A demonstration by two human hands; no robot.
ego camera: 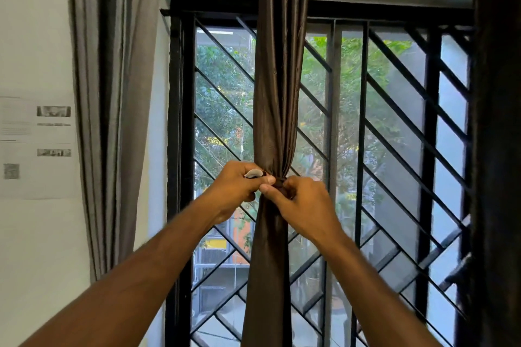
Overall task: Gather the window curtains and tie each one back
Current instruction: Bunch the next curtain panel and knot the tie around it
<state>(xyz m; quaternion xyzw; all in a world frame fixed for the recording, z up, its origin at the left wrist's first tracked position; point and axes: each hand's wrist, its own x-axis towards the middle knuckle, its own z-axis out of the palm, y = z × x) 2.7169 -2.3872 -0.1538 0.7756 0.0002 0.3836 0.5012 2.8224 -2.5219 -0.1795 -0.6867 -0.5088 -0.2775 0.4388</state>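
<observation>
A dark brown satin curtain (277, 93) hangs down the middle of the window, gathered into a narrow column and cinched at about mid-height, where both hands meet on it. The left hand (238, 184) sits just left of the cinch, fingers curled round a tieback (279, 182) end — a pale, whitish tab (253, 172) shows above its knuckles. The right hand (303, 203) is against the right side of the cinch, its thumb and fingers curled in and pinching the dark band that circles the fabric. The two thumbs almost touch in front of the gathered cloth. Below the hands the curtain widens again and falls past the bottom edge of the view.

Behind it stands a black window grille (394, 127) with diagonal bars. A grey curtain (112, 110) hangs at the left by the white wall — printed sheets (36, 146) are stuck there. Another dark curtain (497, 149) fills the right edge.
</observation>
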